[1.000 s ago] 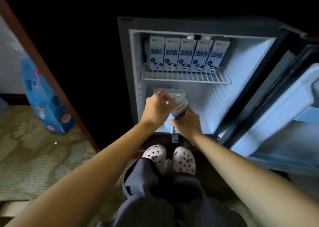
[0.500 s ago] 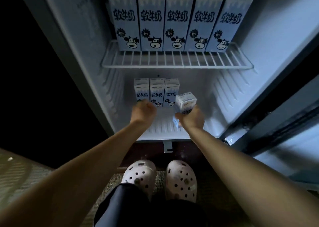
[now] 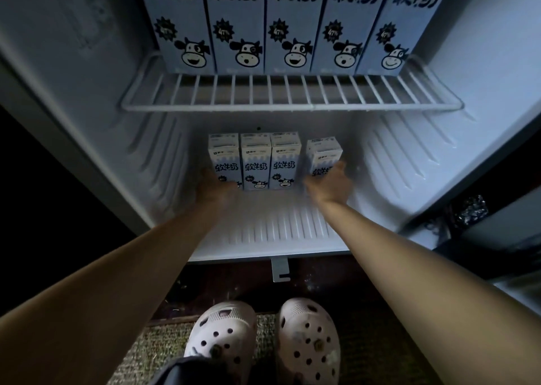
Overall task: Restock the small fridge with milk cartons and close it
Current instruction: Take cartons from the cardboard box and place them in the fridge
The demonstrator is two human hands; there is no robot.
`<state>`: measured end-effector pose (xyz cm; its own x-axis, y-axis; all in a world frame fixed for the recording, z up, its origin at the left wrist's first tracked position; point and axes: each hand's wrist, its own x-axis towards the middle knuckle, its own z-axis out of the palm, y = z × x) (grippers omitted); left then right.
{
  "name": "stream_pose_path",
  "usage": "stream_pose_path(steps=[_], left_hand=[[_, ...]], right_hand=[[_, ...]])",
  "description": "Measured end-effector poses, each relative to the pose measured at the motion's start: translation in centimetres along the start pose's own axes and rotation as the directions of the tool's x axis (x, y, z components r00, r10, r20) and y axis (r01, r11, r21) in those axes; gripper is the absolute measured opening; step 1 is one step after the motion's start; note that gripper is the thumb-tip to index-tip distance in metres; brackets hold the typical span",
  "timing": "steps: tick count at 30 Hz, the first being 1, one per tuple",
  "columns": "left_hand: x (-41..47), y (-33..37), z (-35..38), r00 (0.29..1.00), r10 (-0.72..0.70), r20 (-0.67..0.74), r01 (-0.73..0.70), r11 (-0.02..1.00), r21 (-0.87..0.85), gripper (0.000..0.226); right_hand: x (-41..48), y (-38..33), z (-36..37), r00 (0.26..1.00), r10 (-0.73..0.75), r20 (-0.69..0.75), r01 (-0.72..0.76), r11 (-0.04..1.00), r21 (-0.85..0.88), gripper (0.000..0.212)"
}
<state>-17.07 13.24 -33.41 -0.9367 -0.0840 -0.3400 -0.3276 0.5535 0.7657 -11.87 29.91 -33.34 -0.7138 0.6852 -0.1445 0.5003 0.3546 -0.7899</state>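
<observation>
Pale-blue cardboard milk carton point(image 3: 323, 156) is standing upright on the white ribbed fridge floor point(image 3: 278, 226), just beyond the right hand point(image 3: 328, 187). Blur is hiding whether either hand is gripping. Three matching cartons point(image 3: 254, 162) are standing just leftward, the left hand point(image 3: 215, 188) touching their outer end.

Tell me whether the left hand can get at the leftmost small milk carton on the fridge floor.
Probably yes: the left hand is right at the leftmost small blue-and-white milk carton, nothing between them.
</observation>
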Motion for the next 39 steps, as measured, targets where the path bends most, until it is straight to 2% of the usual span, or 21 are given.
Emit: stream_pose_path(steps=[4,14,23,33,36,38,39], left_hand=[[0.6,-0.5,0.6,1.000,0.016,0.020,-0.014,0.997,-0.080,0.044],[1.9,-1.3,1.4,0.999,0.020,0.046,-0.010,0.977,-0.211,0.055],[2.1,-1.4,1.7,1.000,0.013,0.029,-0.007,0.979,-0.205,0.056],[0.1,-0.8,1.4,0.997,-0.022,0.071,0.035,0.982,-0.186,0.057],[-1.4,0.1,0.7,0.995,-0.036,0.093,0.046,0.993,-0.105,0.058],[-2.8,1.0,-0.2,0.987,-0.020,0.157,0.032,0.997,-0.072,0.047],[-3.7,1.7,-0.7,0.983,-0.007,0.186,0.018,0.998,-0.061,0.032]], right_hand=[[0.7,0.2,0.8,1.000,-0.007,0.002,0.007,0.999,0.048,0.055],[2.4,0.8,2.8,1.000,-0.016,0.010,0.016,0.999,0.048,0.048],[3.5,1.6,3.8,0.998,-0.045,0.044,0.045,0.999,0.007,0.043],[2.5,1.6,3.1,0.974,0.089,0.211,-0.075,0.994,-0.074,0.062],[0.3,0.8,1.3,0.972,0.101,0.212,-0.071,0.987,-0.141,0.060],[-1.3,0.1,-0.3,0.970,0.048,0.237,-0.006,0.984,-0.175,0.050],[-2.4,-0.4,-1.4,0.970,0.010,0.245,0.035,0.984,-0.177,0.043]])
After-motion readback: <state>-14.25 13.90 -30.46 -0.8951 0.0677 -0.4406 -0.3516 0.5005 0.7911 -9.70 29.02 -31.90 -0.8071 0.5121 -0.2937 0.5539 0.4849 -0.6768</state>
